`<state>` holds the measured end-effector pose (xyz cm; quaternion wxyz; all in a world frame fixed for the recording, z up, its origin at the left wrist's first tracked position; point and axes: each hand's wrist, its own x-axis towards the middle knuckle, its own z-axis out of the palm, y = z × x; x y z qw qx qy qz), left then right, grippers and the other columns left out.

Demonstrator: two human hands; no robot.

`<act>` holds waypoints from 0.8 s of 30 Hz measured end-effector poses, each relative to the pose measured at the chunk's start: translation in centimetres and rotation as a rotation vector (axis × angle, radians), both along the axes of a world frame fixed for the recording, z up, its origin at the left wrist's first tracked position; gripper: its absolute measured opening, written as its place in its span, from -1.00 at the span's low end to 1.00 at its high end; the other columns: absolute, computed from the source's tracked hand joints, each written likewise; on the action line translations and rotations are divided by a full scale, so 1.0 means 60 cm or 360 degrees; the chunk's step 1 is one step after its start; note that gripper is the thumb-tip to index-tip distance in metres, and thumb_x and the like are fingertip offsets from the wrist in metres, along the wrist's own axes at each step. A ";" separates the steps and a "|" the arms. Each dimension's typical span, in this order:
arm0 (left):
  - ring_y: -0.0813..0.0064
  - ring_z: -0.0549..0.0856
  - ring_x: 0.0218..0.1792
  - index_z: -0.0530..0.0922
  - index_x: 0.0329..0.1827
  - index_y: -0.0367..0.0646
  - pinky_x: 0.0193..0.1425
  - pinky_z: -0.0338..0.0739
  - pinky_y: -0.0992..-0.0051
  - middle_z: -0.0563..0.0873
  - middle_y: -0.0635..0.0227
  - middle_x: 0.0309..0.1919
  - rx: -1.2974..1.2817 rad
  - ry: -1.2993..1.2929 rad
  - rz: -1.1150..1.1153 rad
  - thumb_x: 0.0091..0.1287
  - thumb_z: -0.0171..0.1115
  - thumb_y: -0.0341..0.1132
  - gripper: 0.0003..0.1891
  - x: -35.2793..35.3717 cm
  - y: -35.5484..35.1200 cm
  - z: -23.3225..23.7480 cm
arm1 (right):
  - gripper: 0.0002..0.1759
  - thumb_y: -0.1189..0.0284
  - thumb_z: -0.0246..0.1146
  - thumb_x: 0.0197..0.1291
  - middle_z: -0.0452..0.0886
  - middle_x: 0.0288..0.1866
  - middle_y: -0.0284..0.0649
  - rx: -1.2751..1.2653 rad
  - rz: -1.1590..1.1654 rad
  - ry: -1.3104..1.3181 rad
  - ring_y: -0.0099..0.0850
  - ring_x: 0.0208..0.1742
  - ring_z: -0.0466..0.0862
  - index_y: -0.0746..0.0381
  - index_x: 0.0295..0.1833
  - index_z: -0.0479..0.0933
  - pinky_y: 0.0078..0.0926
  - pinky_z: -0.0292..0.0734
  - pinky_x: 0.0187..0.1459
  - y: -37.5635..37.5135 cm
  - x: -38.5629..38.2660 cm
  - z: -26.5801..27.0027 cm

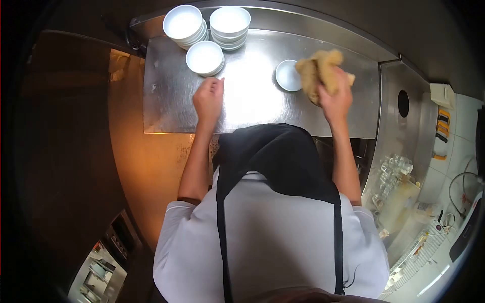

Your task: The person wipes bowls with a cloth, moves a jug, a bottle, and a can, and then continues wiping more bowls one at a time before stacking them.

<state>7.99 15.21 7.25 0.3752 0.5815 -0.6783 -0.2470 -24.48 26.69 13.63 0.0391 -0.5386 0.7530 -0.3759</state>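
My right hand [337, 101] grips a crumpled yellow cloth [319, 70], whose folds overlap the right side of a single white bowl [287, 77] on the steel counter [172, 108]. Over to the left, my left hand [208, 96] is closed with its fingers curled, and nothing shows in it. Just beyond its knuckles stands a short stack of white bowls [204, 58]. Behind that are two taller stacks, one at the back left [183, 22] and another beside it [230, 22].
A raised metal ledge [323, 25] runs along the counter's back. To the right lies a steel surface with a dark round hole [403, 103], and clear glasses [396, 164] stand nearer me. Yellow-and-black-handled tools [443, 123] hang on the tiled wall.
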 end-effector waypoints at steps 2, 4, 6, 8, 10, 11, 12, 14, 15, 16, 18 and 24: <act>0.30 0.75 -0.42 0.71 -0.25 -0.17 -0.25 0.62 0.31 0.76 0.22 -0.42 0.0097 0.0010 -0.0104 0.42 0.43 -0.24 -0.82 -0.016 0.020 -0.015 | -0.23 0.15 0.57 0.07 0.62 0.34 0.11 0.0255 0.0359 0.0550 0.04 0.36 0.61 0.26 0.37 0.57 -0.07 0.52 0.37 -0.027 0.029 -0.012; 0.30 0.76 -0.39 0.72 -0.21 -0.17 -0.22 0.64 0.31 0.78 0.22 -0.39 0.0198 0.0026 -0.0144 0.42 0.43 -0.26 -0.84 -0.027 0.030 -0.024 | -0.21 0.12 0.59 0.01 0.62 0.33 0.12 0.0450 0.0690 0.0868 0.02 0.34 0.63 0.31 0.31 0.59 -0.02 0.53 0.33 -0.042 0.051 -0.051; 0.30 0.76 -0.38 0.72 -0.19 -0.18 -0.20 0.65 0.30 0.79 0.22 -0.35 0.0261 0.0017 -0.0203 0.41 0.42 -0.27 -0.84 -0.030 0.039 -0.024 | -0.27 0.15 0.57 -0.04 0.63 0.30 0.18 0.0700 0.0936 0.0968 0.03 0.35 0.63 0.38 0.20 0.63 0.06 0.53 0.31 -0.057 0.065 -0.084; 0.33 0.76 -0.37 0.72 -0.18 -0.19 -0.19 0.65 0.32 0.79 0.23 -0.34 0.0316 -0.0002 -0.0240 0.43 0.40 -0.26 -0.83 -0.030 0.045 -0.026 | -0.37 0.24 0.53 -0.10 0.70 0.13 0.17 0.0837 0.0835 0.0901 0.01 0.21 0.71 0.41 0.07 0.66 0.04 0.59 0.20 -0.087 0.059 -0.106; 0.38 0.76 -0.38 0.72 -0.17 -0.21 -0.20 0.64 0.35 0.79 0.26 -0.36 0.0363 -0.0029 -0.0274 0.46 0.38 -0.25 -0.82 -0.032 0.054 -0.037 | -0.47 0.31 0.49 -0.14 0.75 -0.04 0.15 0.0959 0.0782 0.0818 0.00 0.06 0.77 0.42 -0.04 0.68 0.02 0.64 0.09 -0.103 0.050 -0.137; 0.43 0.75 -0.36 0.72 -0.15 -0.20 -0.21 0.64 0.40 0.79 0.27 -0.36 0.0572 0.0186 -0.0274 0.48 0.37 -0.24 -0.81 -0.038 0.057 -0.044 | -0.52 0.34 0.47 -0.15 0.77 -0.12 0.14 0.1004 0.0784 0.0773 0.00 -0.02 0.79 0.41 -0.09 0.69 0.00 0.66 0.04 -0.110 0.046 -0.156; 0.48 0.75 -0.35 0.73 -0.12 -0.20 -0.22 0.64 0.44 0.79 0.28 -0.35 0.0768 0.0405 -0.0273 0.49 0.36 -0.24 -0.81 -0.049 0.059 -0.057 | -0.58 0.37 0.44 -0.17 0.78 -0.21 0.13 0.1037 0.0790 0.0734 -0.01 -0.09 0.82 0.40 -0.15 0.70 -0.01 0.68 -0.01 -0.123 0.042 -0.162; 0.57 0.74 -0.26 0.69 -0.02 -0.19 -0.23 0.63 0.55 0.76 0.33 -0.30 0.1113 0.0904 -0.0329 0.56 0.30 -0.16 -0.75 -0.072 0.058 -0.099 | -0.59 0.36 0.44 -0.16 0.78 -0.29 0.13 0.1022 0.0754 0.0602 0.01 -0.17 0.82 0.38 -0.16 0.72 -0.04 0.70 -0.07 -0.122 0.056 -0.132; 0.52 0.76 -0.21 0.64 0.10 -0.24 -0.16 0.66 0.52 0.76 0.29 -0.21 0.1350 0.1077 -0.0328 0.56 0.28 -0.08 -0.64 -0.091 0.051 -0.118 | -0.60 0.36 0.44 -0.16 0.77 -0.33 0.12 0.1016 0.0747 0.0537 0.03 -0.20 0.81 0.37 -0.17 0.73 -0.05 0.71 -0.10 -0.115 0.069 -0.113; 0.44 0.78 -0.15 0.55 0.29 -0.22 -0.02 0.70 0.45 0.76 0.25 -0.09 0.1476 0.1194 -0.0367 0.56 0.26 0.05 -0.48 -0.110 0.047 -0.117 | -0.48 0.24 0.57 -0.15 0.78 -0.21 0.17 0.1161 0.0582 0.0370 0.10 -0.14 0.80 0.37 -0.09 0.72 -0.01 0.68 -0.07 -0.113 0.085 -0.094; 0.30 0.70 0.23 0.31 0.56 -0.17 0.23 0.68 0.24 0.60 0.09 0.29 0.1750 0.1570 -0.0435 0.54 0.20 0.28 -0.20 -0.130 0.049 -0.090 | -0.41 0.22 0.60 -0.18 0.79 -0.19 0.15 0.0928 0.0595 0.0032 0.14 -0.08 0.78 0.32 0.00 0.73 -0.02 0.68 0.00 -0.090 0.115 -0.078; 0.30 0.63 0.32 0.41 0.49 -0.17 0.38 0.57 0.27 0.60 0.19 0.34 0.1578 0.2117 -0.0601 0.50 0.37 0.07 -0.32 -0.123 0.036 0.035 | -0.28 0.19 0.68 -0.16 0.66 0.11 0.10 0.0147 0.1146 0.0273 0.10 0.19 0.66 0.26 0.14 0.62 -0.08 0.57 0.22 -0.075 0.165 0.036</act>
